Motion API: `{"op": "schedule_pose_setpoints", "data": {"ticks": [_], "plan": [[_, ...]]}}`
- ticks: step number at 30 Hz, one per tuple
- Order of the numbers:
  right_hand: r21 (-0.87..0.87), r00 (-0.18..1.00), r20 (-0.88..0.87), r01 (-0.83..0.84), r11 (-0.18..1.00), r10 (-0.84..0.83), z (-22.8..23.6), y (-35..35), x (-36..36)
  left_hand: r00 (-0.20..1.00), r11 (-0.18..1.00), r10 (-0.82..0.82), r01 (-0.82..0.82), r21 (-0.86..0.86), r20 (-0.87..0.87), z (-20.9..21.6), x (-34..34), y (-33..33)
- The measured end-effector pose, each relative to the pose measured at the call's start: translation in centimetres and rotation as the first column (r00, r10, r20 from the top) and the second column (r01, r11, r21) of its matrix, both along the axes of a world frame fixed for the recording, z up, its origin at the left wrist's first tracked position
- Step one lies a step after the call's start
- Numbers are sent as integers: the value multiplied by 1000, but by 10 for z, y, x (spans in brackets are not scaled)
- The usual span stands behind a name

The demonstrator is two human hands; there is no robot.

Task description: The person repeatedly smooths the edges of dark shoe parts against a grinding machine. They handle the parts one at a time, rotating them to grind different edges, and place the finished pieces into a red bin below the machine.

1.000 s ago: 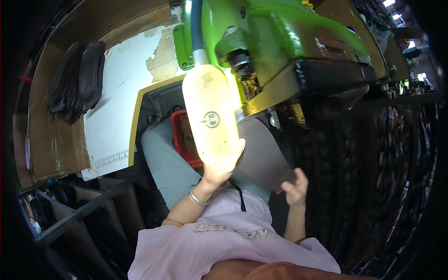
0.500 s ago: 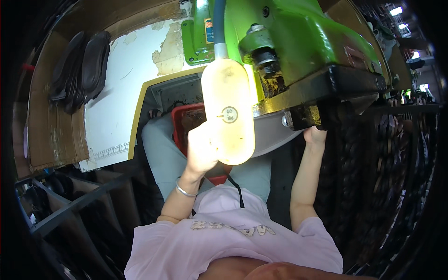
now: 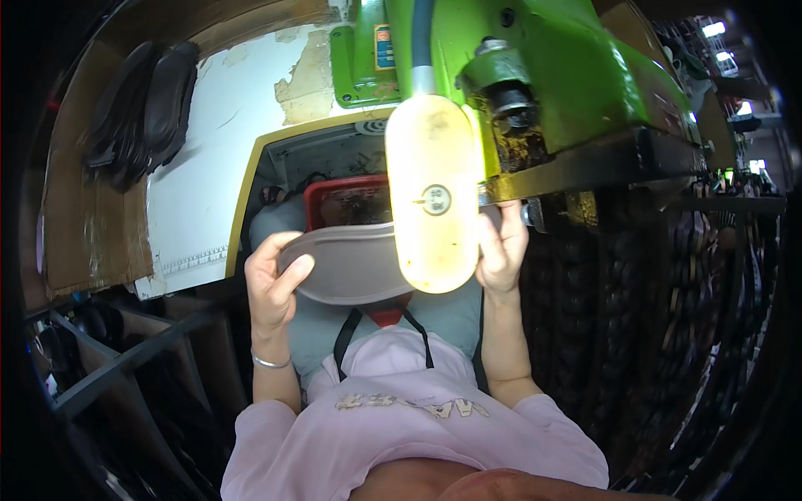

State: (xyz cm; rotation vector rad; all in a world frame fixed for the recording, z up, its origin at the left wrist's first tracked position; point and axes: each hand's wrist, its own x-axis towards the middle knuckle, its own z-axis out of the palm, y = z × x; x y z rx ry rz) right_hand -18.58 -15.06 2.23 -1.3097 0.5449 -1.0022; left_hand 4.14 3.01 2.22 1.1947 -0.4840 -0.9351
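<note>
A grey-brown shoe sole point(image 3: 351, 265) lies level between my hands, above my lap. My left hand point(image 3: 276, 280) is closed on its left end, thumb on top and fingers beneath. At its other end, my right hand point(image 3: 501, 250) is closed around the edge, its fingertips close under the black arm of the green machine point(image 3: 576, 75). A glowing oval lamp point(image 3: 434, 192) on a flexible neck covers the right part of the sole and some of my right hand.
A red bin point(image 3: 322, 200) sits under the yellow-edged cutout of the white table point(image 3: 209, 142). Several dark soles point(image 3: 167, 100) are stacked at the table's left, beside cardboard. A divided rack point(image 3: 142, 359) stands low on the left; dark racks point(image 3: 610, 317) line the right.
My left hand has come out from behind the lamp and moved left along with the sole's end. My right hand has moved left, away from beneath the machine's end. The view has shifted slightly.
</note>
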Motion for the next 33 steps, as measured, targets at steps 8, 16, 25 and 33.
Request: {"op": "schedule_pose_setpoints", "data": {"ticks": [8,16,25,33], "plan": [[34,994,-8,-109,993,110,17,5,27,966,970,-149,185,158,-211,-39,-57,58],[-192,905,-406,-220,956,127,46,-16,-15,925,903,-379,361,234,33,-66,-125,21],[-5,551,23,834,551,-834,39,-84,-190,-152,910,107,-383,-159,982,-66,178,-48],[-8,479,-191,872,489,-857,-64,-171,-137,359,578,-40,-753,315,932,-41,365,-68]]}}
